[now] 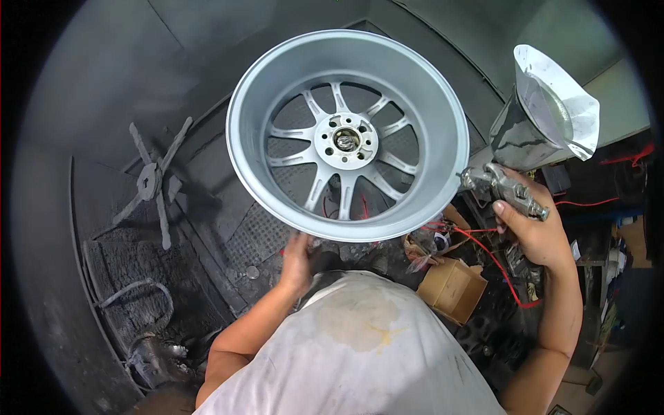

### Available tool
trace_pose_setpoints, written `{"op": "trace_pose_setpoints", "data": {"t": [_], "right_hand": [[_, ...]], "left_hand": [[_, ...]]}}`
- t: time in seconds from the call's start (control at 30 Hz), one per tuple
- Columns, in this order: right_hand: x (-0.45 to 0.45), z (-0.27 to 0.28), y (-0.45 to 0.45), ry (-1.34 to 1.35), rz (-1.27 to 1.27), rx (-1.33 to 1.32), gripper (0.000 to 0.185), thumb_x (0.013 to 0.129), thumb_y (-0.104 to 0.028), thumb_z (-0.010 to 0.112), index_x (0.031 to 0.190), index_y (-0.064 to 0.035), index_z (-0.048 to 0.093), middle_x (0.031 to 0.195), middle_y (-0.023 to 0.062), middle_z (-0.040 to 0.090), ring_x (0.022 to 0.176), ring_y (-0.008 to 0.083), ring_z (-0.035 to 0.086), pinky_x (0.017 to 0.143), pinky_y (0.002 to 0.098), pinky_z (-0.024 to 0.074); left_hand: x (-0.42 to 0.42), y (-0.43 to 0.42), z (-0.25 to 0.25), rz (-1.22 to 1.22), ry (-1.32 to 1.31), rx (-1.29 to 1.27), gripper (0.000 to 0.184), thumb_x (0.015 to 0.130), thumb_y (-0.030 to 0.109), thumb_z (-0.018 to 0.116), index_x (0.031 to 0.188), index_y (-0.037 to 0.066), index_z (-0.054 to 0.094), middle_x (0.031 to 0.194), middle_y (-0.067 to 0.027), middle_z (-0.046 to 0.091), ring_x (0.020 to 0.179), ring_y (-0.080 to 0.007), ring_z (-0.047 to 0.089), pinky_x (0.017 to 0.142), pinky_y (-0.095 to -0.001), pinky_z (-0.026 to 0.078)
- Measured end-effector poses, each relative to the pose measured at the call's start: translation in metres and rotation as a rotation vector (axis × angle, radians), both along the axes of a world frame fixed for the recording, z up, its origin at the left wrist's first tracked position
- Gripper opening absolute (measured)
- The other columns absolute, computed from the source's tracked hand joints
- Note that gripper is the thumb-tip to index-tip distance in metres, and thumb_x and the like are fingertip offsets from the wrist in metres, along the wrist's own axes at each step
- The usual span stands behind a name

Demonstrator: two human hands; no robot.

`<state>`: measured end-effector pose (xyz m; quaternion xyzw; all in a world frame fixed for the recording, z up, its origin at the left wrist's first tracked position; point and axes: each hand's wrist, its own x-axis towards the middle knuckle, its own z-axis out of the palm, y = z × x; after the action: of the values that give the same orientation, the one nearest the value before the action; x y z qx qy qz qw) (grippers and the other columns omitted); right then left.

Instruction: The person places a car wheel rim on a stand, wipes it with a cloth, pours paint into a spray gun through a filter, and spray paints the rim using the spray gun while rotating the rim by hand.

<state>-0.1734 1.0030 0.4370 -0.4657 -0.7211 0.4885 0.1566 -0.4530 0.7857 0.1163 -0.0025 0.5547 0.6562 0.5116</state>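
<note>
A silver-grey car wheel rim [453, 128] with several paired spokes faces up in front of me, its hub on a support seen through the centre hole. My right hand [532, 225] is closed around a metal spray gun [508, 190], whose nozzle end points at the rim's right edge. Atop the gun sits a paint cup [522, 131] with a white paper funnel [588, 114] in its mouth. At the rim's near edge is my left hand [297, 264], its blurred fingers stretched up toward the outer lip. Whether they touch it I cannot tell.
A dusty cross-shaped stand [147, 181] is at the left, near a dark mat [138, 270] with a curved hose on it. An open cardboard box [453, 290] lies right of my body. A red air hose [491, 259] runs below the gun. Grey walls surround the left and back.
</note>
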Motion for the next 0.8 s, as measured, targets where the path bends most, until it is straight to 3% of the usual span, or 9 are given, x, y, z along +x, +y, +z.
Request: {"op": "trace_pose_setpoints", "data": {"t": [0.07, 0.13, 0.17, 0.27, 0.4, 0.5, 0.6, 0.67, 0.8], "right_hand": [[0.004, -0.002, 0.004, -0.032, 0.061, -0.005, 0.049, 0.089, -0.013, 0.069, 0.135, 0.003, 0.059, 0.087, 0.0015, 0.063, 0.071, 0.0082, 0.055, 0.067, 0.0256, 0.0478], [0.001, 0.0, 0.001, -0.009, 0.077, -0.006, 0.049, 0.089, -0.015, 0.069, 0.135, 0.0023, 0.06, 0.087, 0.0019, 0.063, 0.07, 0.0079, 0.055, 0.065, 0.0248, 0.0471], [0.001, 0.007, -0.006, -0.017, 0.074, -0.043, 0.049, 0.089, -0.015, 0.069, 0.135, 0.0022, 0.06, 0.087, 0.0022, 0.063, 0.069, 0.0079, 0.055, 0.065, 0.0249, 0.0472], [-0.011, 0.015, -0.018, -0.018, 0.087, -0.039, 0.048, 0.09, -0.013, 0.069, 0.135, 0.0018, 0.06, 0.086, 0.0028, 0.064, 0.067, 0.008, 0.056, 0.064, 0.0253, 0.0474], [0.0, 0.018, -0.019, 0.007, 0.148, -0.117, 0.049, 0.09, -0.013, 0.07, 0.135, 0.002, 0.059, 0.085, 0.0035, 0.067, 0.07, 0.0088, 0.059, 0.064, 0.0252, 0.0487], [-0.012, 0.023, -0.017, -0.015, 0.145, -0.225, 0.051, 0.092, -0.015, 0.071, 0.137, 0.002, 0.057, 0.092, 0.0049, 0.068, 0.075, 0.009, 0.061, 0.068, 0.0256, 0.0499], [-0.018, 0.021, -0.002, -0.048, 0.185, -0.085, 0.051, 0.093, -0.015, 0.069, 0.139, 0.0021, 0.055, 0.1, 0.0059, 0.067, 0.079, 0.0089, 0.059, 0.07, 0.0263, 0.0499], [0.004, -0.003, 0.044, -0.035, 0.033, 0.004, 0.05, 0.094, -0.014, 0.068, 0.139, 0.0027, 0.055, 0.103, 0.0056, 0.065, 0.08, 0.0088, 0.057, 0.072, 0.0265, 0.0494], [0.011, -0.005, 0.066, -0.057, 0.034, -0.115, 0.047, 0.095, -0.014, 0.066, 0.138, 0.0026, 0.057, 0.092, 0.0027, 0.062, 0.076, 0.0091, 0.055, 0.07, 0.026, 0.0489]], "left_hand": [[0.019, -0.003, 0.011, -0.077, -0.11, 0.065, 0.046, 0.102, 0.034, 0.058, 0.138, 0.008, 0.047, 0.112, -0.0006, 0.059, 0.103, -0.0128, 0.053, 0.089, -0.0374, 0.049], [0.024, -0.003, 0.014, -0.333, -0.004, 0.016, 0.039, 0.102, 0.032, 0.058, 0.132, 0.007, 0.057, 0.118, -0.0068, 0.063, 0.121, -0.0214, 0.056, 0.108, -0.0432, 0.041], [0.018, -0.004, 0.011, -0.356, 0.016, -0.096, 0.041, 0.099, 0.026, 0.059, 0.134, 0.004, 0.055, 0.118, -0.0083, 0.064, 0.119, -0.022, 0.058, 0.106, -0.0408, 0.043], [-0.044, 0.004, 0.008, -0.21, 0.049, -0.027, 0.049, 0.092, 0.015, 0.058, 0.137, -0.001, 0.047, 0.117, -0.0078, 0.06, 0.101, -0.0188, 0.057, 0.094, -0.0385, 0.049], [-0.111, 0.033, 0.028, -0.034, 0.117, 0.103, 0.048, 0.089, 0.01, 0.055, 0.135, 0.0, 0.049, 0.122, -0.0112, 0.061, 0.113, -0.0241, 0.06, 0.104, -0.0469, 0.047], [-0.141, 0.032, 0.017, -0.127, -0.002, 0.107, 0.048, 0.09, 0.012, 0.056, 0.136, 0.001, 0.048, 0.124, -0.0125, 0.061, 0.118, -0.0257, 0.059, 0.105, -0.0474, 0.046], [-0.09, 0.032, 0.05, -0.146, 0.073, -0.007, 0.047, 0.091, 0.012, 0.058, 0.136, 0.001, 0.048, 0.124, -0.0131, 0.061, 0.115, -0.0252, 0.06, 0.104, -0.0471, 0.048], [-0.031, 0.06, 0.049, -0.061, 0.017, -0.022, 0.05, 0.089, 0.004, 0.06, 0.136, 0.001, 0.045, 0.123, -0.0128, 0.06, 0.11, -0.0241, 0.06, 0.1, -0.0387, 0.05], [0.03, 0.056, 0.042, -0.152, -0.043, -0.005, 0.051, 0.093, 0.007, 0.055, 0.141, 0.004, 0.039, 0.128, -0.0095, 0.055, 0.12, -0.024, 0.055, 0.104, -0.0425, 0.045]]}}
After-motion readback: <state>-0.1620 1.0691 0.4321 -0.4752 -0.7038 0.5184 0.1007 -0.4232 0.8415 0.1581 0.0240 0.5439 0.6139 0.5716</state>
